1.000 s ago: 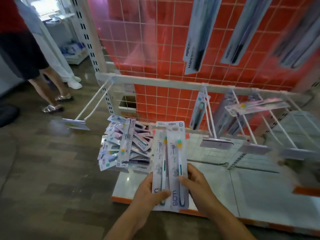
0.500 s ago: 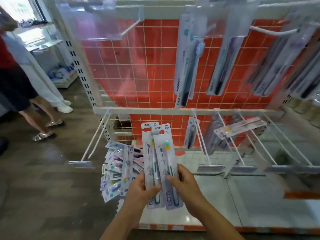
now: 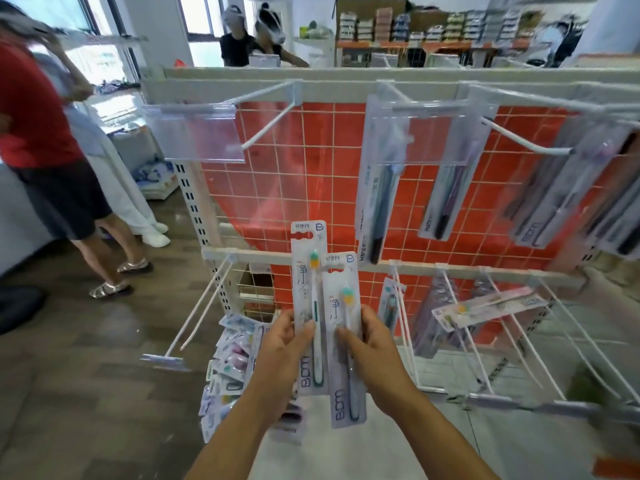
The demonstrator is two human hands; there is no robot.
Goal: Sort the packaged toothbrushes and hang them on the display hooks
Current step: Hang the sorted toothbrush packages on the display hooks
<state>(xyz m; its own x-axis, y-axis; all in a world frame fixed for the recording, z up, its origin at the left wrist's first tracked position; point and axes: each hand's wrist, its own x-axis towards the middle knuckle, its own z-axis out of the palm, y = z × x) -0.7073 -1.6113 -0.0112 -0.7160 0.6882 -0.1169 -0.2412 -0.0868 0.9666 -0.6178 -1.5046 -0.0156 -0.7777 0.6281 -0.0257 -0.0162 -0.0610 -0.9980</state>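
Note:
I hold two white packaged toothbrushes upright in front of the red grid display. My left hand (image 3: 282, 344) grips the taller left pack (image 3: 308, 292), my right hand (image 3: 372, 344) grips the lower right pack (image 3: 344, 341); the two packs overlap slightly. A pile of more toothbrush packs (image 3: 228, 368) lies on the white base shelf below my left hand. An empty white hook (image 3: 273, 123) with a clear label holder juts from the top rail above. Other packs (image 3: 377, 202) hang from upper hooks at right.
Long empty hooks (image 3: 197, 313) stick out from the lower rail on the left; more hooks (image 3: 502, 341) on the right carry one pack (image 3: 491, 306) lying crosswise. People stand at far left (image 3: 52, 150) on the brown floor. Stocked shelves are behind the display.
My view has tilted upward, so the top rail and room behind appear. Both hands have lifted the packs higher, and the left pack has slid up above the right one.

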